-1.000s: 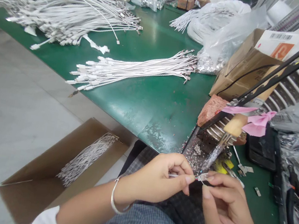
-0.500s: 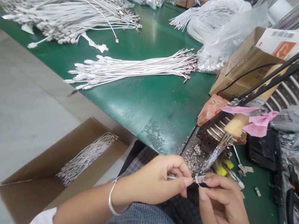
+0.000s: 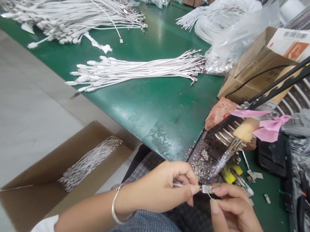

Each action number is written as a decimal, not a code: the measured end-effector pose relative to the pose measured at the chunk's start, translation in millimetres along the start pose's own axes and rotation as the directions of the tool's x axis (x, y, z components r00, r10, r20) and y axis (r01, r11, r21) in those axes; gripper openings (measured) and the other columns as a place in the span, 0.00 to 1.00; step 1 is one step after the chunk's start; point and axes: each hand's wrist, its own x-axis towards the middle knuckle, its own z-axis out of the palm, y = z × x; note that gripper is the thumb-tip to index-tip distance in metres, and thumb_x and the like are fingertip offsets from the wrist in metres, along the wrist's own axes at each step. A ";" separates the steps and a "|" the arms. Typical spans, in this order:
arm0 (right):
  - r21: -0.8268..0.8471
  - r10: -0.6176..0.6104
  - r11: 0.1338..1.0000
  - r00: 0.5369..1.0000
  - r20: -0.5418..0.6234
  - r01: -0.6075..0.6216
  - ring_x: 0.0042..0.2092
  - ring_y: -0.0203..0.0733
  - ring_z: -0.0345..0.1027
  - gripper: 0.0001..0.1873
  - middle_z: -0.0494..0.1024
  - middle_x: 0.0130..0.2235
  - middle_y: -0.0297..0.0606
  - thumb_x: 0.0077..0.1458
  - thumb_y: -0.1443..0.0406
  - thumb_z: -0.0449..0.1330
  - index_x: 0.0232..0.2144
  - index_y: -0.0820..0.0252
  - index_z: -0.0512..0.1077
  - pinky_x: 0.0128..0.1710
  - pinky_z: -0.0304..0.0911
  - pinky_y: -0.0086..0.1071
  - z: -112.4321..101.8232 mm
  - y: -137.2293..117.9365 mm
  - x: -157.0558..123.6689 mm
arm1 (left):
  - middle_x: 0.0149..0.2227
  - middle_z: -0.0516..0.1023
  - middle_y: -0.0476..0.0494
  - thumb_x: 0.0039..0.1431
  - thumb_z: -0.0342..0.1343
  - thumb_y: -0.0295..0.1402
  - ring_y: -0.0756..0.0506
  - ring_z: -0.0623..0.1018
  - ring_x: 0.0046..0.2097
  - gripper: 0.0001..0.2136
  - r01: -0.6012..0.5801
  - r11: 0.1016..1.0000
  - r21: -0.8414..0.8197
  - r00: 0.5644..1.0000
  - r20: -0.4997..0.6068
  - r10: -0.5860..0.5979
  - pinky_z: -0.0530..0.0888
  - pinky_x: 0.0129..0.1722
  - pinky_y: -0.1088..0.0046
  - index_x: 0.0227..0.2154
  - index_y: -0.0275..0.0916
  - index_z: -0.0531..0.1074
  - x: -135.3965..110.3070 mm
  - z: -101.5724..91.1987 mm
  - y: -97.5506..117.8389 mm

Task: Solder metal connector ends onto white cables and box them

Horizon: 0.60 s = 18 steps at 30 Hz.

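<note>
My left hand [image 3: 172,185] pinches a thin white cable [image 3: 178,184] between thumb and fingers, its end pointing right. At that end sits a small silvery metal connector [image 3: 207,189], just below the tip of a soldering iron [image 3: 222,162] with a wooden handle. My right hand [image 3: 237,219] is closed, its fingertips at the connector's right end and at a fine solder wire [image 3: 209,194]. Which fingers hold the connector and which the wire is hard to make out. The iron is propped pointing downward, with pink cloth tied by its handle.
White cables [image 3: 139,68] lie bundled on the green table [image 3: 173,111], with a larger heap [image 3: 63,7] at the left. A cardboard box [image 3: 30,174] with cables stands below. A brick [image 3: 220,112], phone [image 3: 271,154] and pliers [image 3: 303,210] are at the right.
The connector has come slightly down, away from the iron's tip. My right hand has shifted a little right and down; my left hand stays nearly still.
</note>
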 end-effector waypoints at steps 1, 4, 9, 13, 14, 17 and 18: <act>0.009 0.011 1.000 1.000 -0.001 -0.011 0.45 0.37 0.72 0.09 0.73 0.42 0.39 0.59 0.77 0.60 0.34 0.59 0.72 0.43 0.74 0.28 -0.3 0.1 -0.6 | 0.27 0.78 0.45 0.63 0.60 0.38 0.52 0.73 0.27 0.11 0.001 1.000 0.001 1.000 -0.001 -0.001 0.65 0.27 0.80 0.33 0.35 0.70 -0.3 0.0 -0.4; 0.022 0.036 0.999 0.999 -0.016 -0.036 0.45 0.38 0.72 0.08 0.73 0.42 0.39 0.59 0.76 0.61 0.34 0.59 0.72 0.43 0.74 0.29 0.1 0.8 -1.8 | 0.27 0.78 0.45 0.63 0.60 0.38 0.52 0.73 0.27 0.10 -0.006 1.000 0.004 1.000 -0.005 0.006 0.65 0.27 0.80 0.34 0.36 0.70 -0.3 0.0 -1.1; -0.015 0.022 1.000 1.000 -0.020 -0.023 0.45 0.39 0.71 0.09 0.73 0.42 0.40 0.58 0.76 0.62 0.34 0.58 0.72 0.42 0.73 0.31 1.8 2.4 1.5 | 0.27 0.79 0.44 0.63 0.60 0.36 0.51 0.76 0.29 0.09 -0.045 0.999 -0.006 0.998 -0.036 0.045 0.68 0.29 0.79 0.33 0.36 0.69 3.3 -0.5 -1.3; -0.034 -0.010 0.999 1.000 -0.006 0.009 0.45 0.37 0.71 0.08 0.72 0.43 0.39 0.59 0.76 0.62 0.35 0.58 0.73 0.43 0.73 0.29 2.1 3.3 5.5 | 0.27 0.78 0.45 0.63 0.61 0.35 0.51 0.76 0.30 0.09 -0.082 0.996 -0.028 0.996 -0.047 0.080 0.70 0.31 0.79 0.33 0.35 0.69 4.9 -0.9 -1.3; -0.036 -0.009 0.999 1.000 -0.006 0.009 0.45 0.37 0.71 0.08 0.73 0.43 0.38 0.58 0.76 0.62 0.35 0.58 0.73 0.43 0.73 0.29 1.9 3.2 5.8 | 0.27 0.78 0.45 0.63 0.61 0.35 0.51 0.76 0.30 0.09 -0.084 0.996 -0.025 0.996 -0.047 0.082 0.70 0.31 0.79 0.33 0.35 0.69 4.5 -0.9 -1.4; -0.027 0.002 1.000 1.000 -0.003 -0.002 0.44 0.38 0.72 0.09 0.73 0.42 0.39 0.58 0.76 0.62 0.34 0.58 0.72 0.42 0.73 0.30 -0.2 2.3 4.7 | 0.27 0.78 0.45 0.63 0.60 0.36 0.52 0.76 0.30 0.09 -0.067 0.998 -0.015 0.997 -0.032 0.067 0.69 0.30 0.79 0.33 0.36 0.69 1.8 -0.8 -2.2; -0.022 0.000 1.000 1.000 0.009 0.000 0.44 0.38 0.72 0.09 0.73 0.42 0.39 0.58 0.76 0.62 0.34 0.58 0.72 0.42 0.73 0.30 -1.3 1.9 3.8 | 0.27 0.78 0.45 0.63 0.60 0.36 0.52 0.76 0.30 0.09 -0.060 0.998 -0.011 0.998 -0.023 0.059 0.68 0.30 0.79 0.33 0.36 0.69 0.4 -0.8 -2.6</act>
